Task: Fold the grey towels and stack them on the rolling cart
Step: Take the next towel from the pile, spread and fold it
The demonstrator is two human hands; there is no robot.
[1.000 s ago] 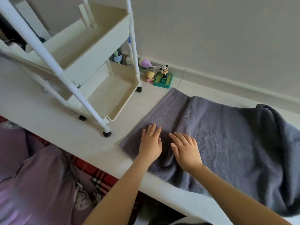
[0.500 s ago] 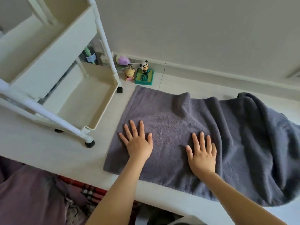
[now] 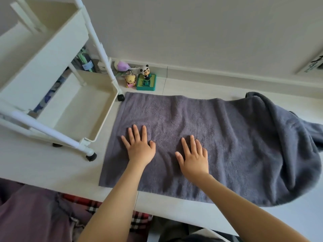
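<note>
A grey towel (image 3: 176,117) lies spread flat on the white tabletop, its left edge close to the cart. My left hand (image 3: 139,147) rests palm down on the towel's left part, fingers apart. My right hand (image 3: 194,156) lies flat beside it, a little to the right, fingers spread too. A darker grey towel (image 3: 286,147) is bunched over the right end and hangs past the table's right side. The white rolling cart (image 3: 104,119) stands at the left, its lower tray and upper tray bare.
Small toys stand against the wall behind the towel: a panda figure on a green base (image 3: 146,79), a yellow figure (image 3: 130,80) and a purple one (image 3: 122,65). The cart's black wheels (image 3: 91,156) sit on the tabletop. Purple and plaid fabric (image 3: 43,215) lies below the table's front edge.
The folded-over part of the towel has been spread out flat toward the right. My hands went from side by side to spread apart, then the right one came back nearer the left.
</note>
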